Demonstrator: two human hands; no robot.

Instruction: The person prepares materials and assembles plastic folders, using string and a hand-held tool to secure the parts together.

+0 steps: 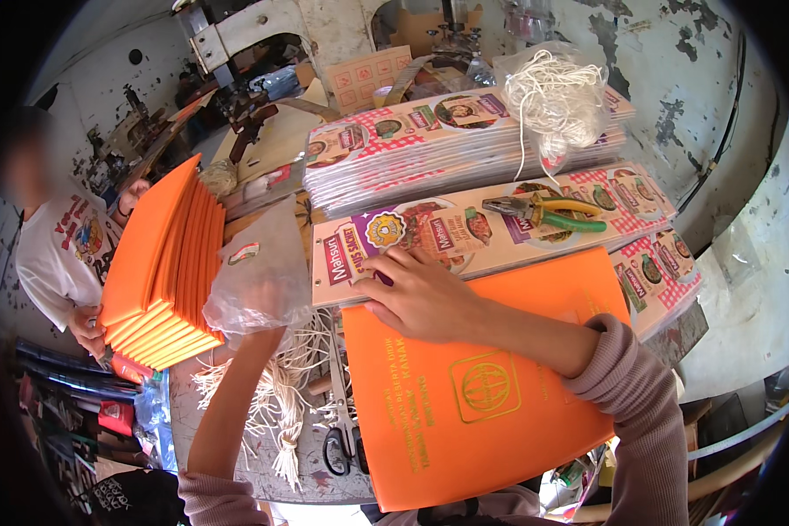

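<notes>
My left hand (267, 302) is inside or behind a cloudy plastic bag (252, 263), and its fingers are hidden by the film. My right hand (416, 296) rests on the left end of a stack of printed food-label cards (500, 232), fingers bent but apart, holding nothing. Below that forearm lies an orange folder (491, 421) with gold print and a round emblem. A pair of pliers (552, 213) with yellow and green handles lies on the cards. Under the bag, white cords (285, 412) spread over the table beside black-handled scissors (337, 447).
A tall stack of orange folders (162, 280) stands at the left, with another person (70, 228) touching it. A higher card stack (465, 145) at the back bears a bag of white cord (557, 96). Beyond are a metal machine (263, 35) and a peeling wall (666, 53).
</notes>
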